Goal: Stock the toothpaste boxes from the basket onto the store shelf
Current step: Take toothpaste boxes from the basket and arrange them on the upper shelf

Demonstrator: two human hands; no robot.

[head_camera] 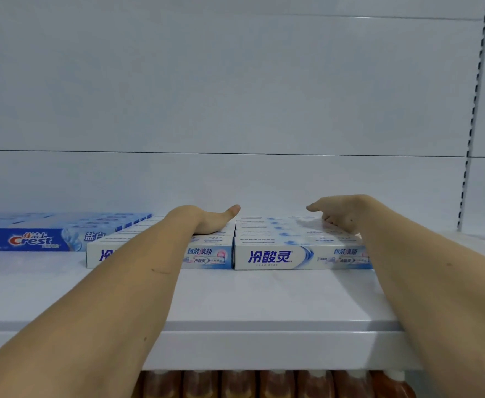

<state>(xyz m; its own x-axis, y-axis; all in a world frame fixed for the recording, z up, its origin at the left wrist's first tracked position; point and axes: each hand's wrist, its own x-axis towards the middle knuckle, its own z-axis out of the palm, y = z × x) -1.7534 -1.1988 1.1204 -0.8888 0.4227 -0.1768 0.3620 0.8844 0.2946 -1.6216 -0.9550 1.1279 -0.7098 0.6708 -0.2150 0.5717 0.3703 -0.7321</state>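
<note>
Toothpaste boxes lie flat in rows on the white metal store shelf (264, 297). Two rows of white-and-blue cardboard toothpaste boxes with dark blue Chinese lettering sit side by side at the middle of the shelf, their long printed faces toward the camera: the left row (207, 254) and the right row (298, 255), touching each other along one seam. Each row runs back toward the rear wall, box behind box.

To the left of the left row, and set a little further back, lies a row of blue Crest toothpaste boxes (34, 239), touching or nearly touching it.

Both bare forearms reach over the front edge of the shelf. The left hand (209, 221) rests palm-down on top of the left row, thumb straight and pointing toward the seam; its fingers are hidden past the wrist, so their grasp cannot be told. The right hand (337, 214) rests on top of the right row with the fingers loosely curled downward onto the box tops and the thumb stretched toward the seam, gripping nothing that shows.

Below the shelf's front edge, a line of brownish-orange packaged goods (278, 384) is blurred.
</note>
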